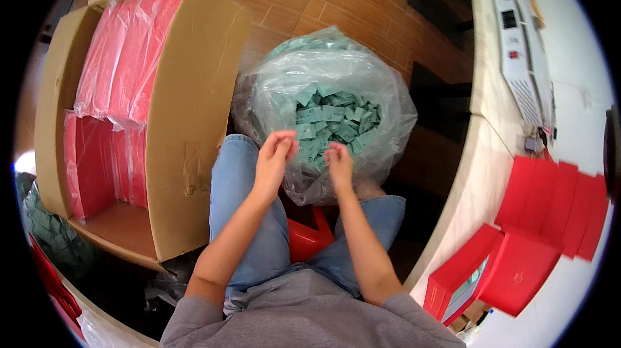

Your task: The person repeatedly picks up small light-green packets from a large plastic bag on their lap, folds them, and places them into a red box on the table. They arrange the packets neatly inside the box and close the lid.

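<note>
In front of me a large clear plastic bag point(335, 71) stands on the floor between my knees, its mouth spread wide. Inside lie many small green sachets point(335, 117), heaped loosely. My left hand point(277, 151) hovers over the near left rim of the bag, fingers curled and blurred. Over the near edge of the sachets is my right hand point(339, 161), its fingers bent towards the thumb. No object shows clearly in either hand, and the fingertips are too blurred to tell whether they pinch something.
At left stands an open cardboard box point(194, 120) with plastic-wrapped red boxes point(128, 57). The table point(451, 222) on the right carries several red boxes point(548, 202), an opened red box point(519, 270) and a white machine point(516, 57). A red stool point(308, 239) is beneath me.
</note>
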